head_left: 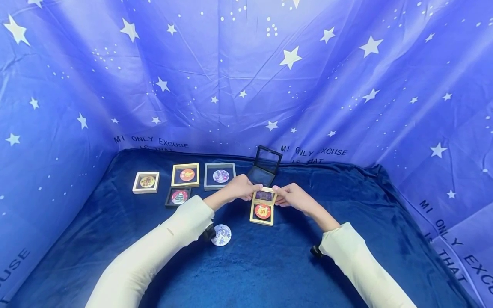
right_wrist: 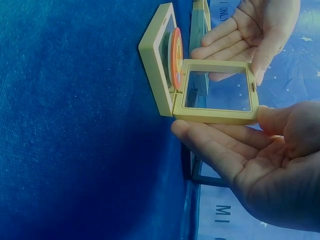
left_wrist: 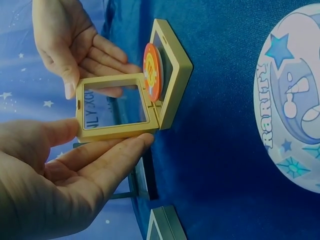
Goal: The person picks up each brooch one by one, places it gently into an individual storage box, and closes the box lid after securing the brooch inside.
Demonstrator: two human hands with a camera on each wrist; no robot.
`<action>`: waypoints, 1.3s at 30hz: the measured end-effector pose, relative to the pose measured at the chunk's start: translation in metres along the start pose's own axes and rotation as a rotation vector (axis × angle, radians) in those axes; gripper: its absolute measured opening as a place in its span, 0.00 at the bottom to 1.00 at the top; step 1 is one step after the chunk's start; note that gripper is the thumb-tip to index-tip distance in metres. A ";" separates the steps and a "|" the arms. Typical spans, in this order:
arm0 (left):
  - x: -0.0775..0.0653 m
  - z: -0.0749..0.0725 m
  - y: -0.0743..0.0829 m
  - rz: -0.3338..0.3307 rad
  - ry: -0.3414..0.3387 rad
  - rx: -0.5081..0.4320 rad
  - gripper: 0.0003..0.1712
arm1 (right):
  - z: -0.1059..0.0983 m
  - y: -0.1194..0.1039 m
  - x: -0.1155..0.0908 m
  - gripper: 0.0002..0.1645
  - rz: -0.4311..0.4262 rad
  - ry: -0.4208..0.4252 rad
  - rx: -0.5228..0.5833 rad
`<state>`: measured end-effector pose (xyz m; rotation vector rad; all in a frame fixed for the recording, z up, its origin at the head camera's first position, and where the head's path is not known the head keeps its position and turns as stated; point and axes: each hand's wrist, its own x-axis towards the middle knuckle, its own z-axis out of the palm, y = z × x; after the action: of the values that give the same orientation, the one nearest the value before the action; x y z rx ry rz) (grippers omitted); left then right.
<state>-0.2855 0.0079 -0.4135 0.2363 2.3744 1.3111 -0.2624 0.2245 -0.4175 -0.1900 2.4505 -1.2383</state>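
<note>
A small yellow hinged display frame stands open on the blue velvet cloth, its windowed lid raised. On its lower half lies a round red badge with a gold centre. My left hand holds the lid's left side, thumb at the top corner and fingers along the edge. Opposite it, my right hand grips the right side the same way, thumb on the other top corner. Through the lid's clear window the starry backdrop shows in both wrist views.
A loose round badge marked "Rarity" lies by the left wrist. Behind the hands stands an open black frame. To the left are several closed frames with badges, among them a grey one and a white one. Starry curtain surrounds the table.
</note>
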 end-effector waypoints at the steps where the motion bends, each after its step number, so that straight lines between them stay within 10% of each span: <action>1: 0.000 -0.001 0.000 -0.001 -0.006 0.001 0.25 | 0.000 0.000 0.000 0.31 -0.001 -0.001 0.001; 14: -0.003 -0.007 0.003 0.015 -0.051 0.076 0.26 | -0.005 -0.002 0.001 0.30 0.011 -0.061 -0.021; 24: -0.008 -0.008 0.001 0.156 -0.094 0.287 0.29 | -0.004 -0.005 -0.002 0.27 0.025 -0.080 -0.091; 39: -0.015 -0.005 -0.016 0.360 -0.106 0.347 0.21 | -0.003 0.002 -0.012 0.20 -0.158 -0.048 -0.324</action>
<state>-0.2730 -0.0097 -0.4198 0.8466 2.5323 0.9834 -0.2521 0.2315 -0.4145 -0.5043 2.6219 -0.8745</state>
